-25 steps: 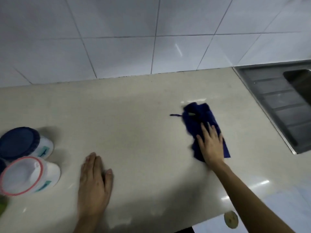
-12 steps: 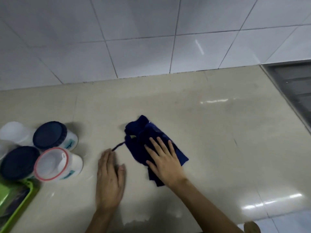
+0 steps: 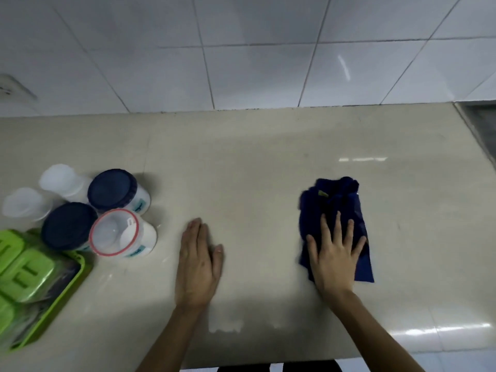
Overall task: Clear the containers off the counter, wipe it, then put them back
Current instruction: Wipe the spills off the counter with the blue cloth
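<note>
Beige stone counter (image 3: 255, 162) fills the lower 2 thirds of the frame, with white wall tiles (image 3: 255, 49) across the top. Nearest us, 2 bare forearms reach up from the bottom edge. Our left hand (image 3: 198, 264) lies flat at lower centre, fingers pressed together, palm down on bare counter, holding nothing. Our right hand (image 3: 334, 259) sits at lower right, fingers spread, pressing flat on a crumpled dark blue cloth (image 3: 335, 202) that extends beyond the fingertips toward the wall.

At far left, a green tray (image 3: 53, 304) holds green boxes. Just beyond it, 5 round containers (image 3: 112, 208) stand clustered and touching: 2 with dark blue lids, 1 with a red-rimmed clear lid, 2 pale ones behind.

We judge the wiping step is in hand, with the containers parked aside. Next, the cloth likely needs sweeping over the unwiped areas, keeping even pressure, before the containers return.
</note>
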Motion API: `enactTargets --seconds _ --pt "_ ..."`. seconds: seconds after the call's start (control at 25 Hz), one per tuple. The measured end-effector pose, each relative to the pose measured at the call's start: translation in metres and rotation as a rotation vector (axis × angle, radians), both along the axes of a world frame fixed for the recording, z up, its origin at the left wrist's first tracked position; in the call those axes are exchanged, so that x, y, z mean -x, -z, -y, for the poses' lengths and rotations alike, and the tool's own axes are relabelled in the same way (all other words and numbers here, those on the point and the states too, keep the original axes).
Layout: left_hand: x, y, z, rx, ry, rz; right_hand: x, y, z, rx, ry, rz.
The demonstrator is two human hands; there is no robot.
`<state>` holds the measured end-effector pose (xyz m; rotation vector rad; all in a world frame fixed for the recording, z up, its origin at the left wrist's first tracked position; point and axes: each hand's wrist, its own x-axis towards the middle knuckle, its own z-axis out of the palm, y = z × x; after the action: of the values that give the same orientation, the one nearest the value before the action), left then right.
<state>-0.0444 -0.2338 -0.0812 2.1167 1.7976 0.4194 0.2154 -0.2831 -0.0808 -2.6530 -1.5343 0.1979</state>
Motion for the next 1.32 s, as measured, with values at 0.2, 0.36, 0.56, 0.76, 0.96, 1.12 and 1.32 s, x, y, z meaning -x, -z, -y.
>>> enactTargets --seconds 0.2,0.36,0.56,0.76,0.96,1.12,1.32 --pt "0.002 0.0 -0.001 0.008 0.009 -0.048 0.048 0.005 0.017 0.005 -0.596 0.037" --pt "0.003 0.002 0.0 0.009 0.018 -0.043 -0.027 0.0 0.056 -0.017 -0.597 0.007" --pt "0.002 0.003 0.0 0.004 -0.004 -0.003 -0.038 -0.006 0.052 0.024 -0.168 -0.002" --pt "0.003 -0.001 0.001 -0.045 0.03 -0.023 0.036 -0.003 0.016 0.035 -0.44 0.037" --pt "-0.017 -0.01 0.025 -0.05 0.013 0.047 0.065 -0.005 0.016 0.064 -0.582 0.003" --pt "-0.051 -0.014 0.05 -0.036 -0.076 0.143 0.034 -0.003 0.046 0.059 -0.613 -0.044" --pt "-0.1 -0.01 0.085 -0.042 0.118 0.039 -0.023 0.001 0.093 0.011 -0.604 -0.057"
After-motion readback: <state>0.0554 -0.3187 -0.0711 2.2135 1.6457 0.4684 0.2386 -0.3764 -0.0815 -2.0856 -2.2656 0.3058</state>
